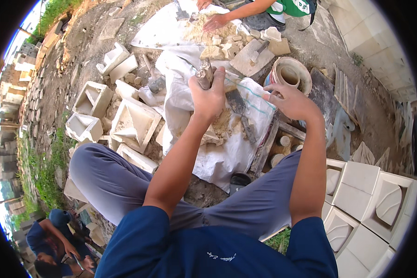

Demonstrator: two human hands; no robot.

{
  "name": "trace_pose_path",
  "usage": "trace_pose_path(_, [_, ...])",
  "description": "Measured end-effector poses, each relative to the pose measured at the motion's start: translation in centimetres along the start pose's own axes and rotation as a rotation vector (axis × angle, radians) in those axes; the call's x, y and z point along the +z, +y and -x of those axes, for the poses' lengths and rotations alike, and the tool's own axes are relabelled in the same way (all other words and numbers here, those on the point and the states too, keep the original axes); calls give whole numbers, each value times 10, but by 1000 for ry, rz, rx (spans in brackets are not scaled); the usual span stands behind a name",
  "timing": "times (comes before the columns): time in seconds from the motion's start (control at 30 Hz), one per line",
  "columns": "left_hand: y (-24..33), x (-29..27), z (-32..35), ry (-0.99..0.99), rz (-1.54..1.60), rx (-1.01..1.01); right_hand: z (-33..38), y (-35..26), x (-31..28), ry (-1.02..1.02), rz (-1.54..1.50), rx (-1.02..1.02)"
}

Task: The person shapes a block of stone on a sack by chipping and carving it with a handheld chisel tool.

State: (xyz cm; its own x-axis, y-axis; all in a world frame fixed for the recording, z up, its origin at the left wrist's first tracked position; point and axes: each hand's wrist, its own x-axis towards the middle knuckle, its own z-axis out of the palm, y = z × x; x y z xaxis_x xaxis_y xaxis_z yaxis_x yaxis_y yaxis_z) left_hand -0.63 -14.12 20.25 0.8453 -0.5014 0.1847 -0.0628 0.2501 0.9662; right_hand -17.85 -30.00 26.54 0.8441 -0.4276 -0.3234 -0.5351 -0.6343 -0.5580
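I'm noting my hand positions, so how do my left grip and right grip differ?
The left grip is closed around grey-brown, round-ended pieces, while the right grip shows nothing in it, its fingers loosely bent. In the view, the left grip appears against the white sheet; the right grip appears farther right, by the bucket. Both are bare.

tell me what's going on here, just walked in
A seated person grips what look like two stubby rods upright in the left hand. The right hand is held up in front of the bucket, fingers loosely curled, with nothing visible in it. Below, a white sack is spread out with pale grit on it. Across from them, a co-worker's hand is at a sandy heap. Pale hollow blocks lie to the left.
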Motion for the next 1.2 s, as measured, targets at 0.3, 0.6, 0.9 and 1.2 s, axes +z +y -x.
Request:
trace_pose_path(0.3, [2, 0, -6, 31, 20, 15, -3, -7, -1, -82, -20, 41])
trace_pose_path(0.6, [-44, -12, -2, 156, -40, -28, -11, -4, 7, -76, 33, 48])
trace_pose_path(0.9, [-21, -11, -9, 171, 45, 8, -7, -1, 1, -42, 6, 18])
trace_pose_path(1.2, [14, -2, -6, 92, -25, 6, -4, 5, 0, -3, -23, -20])
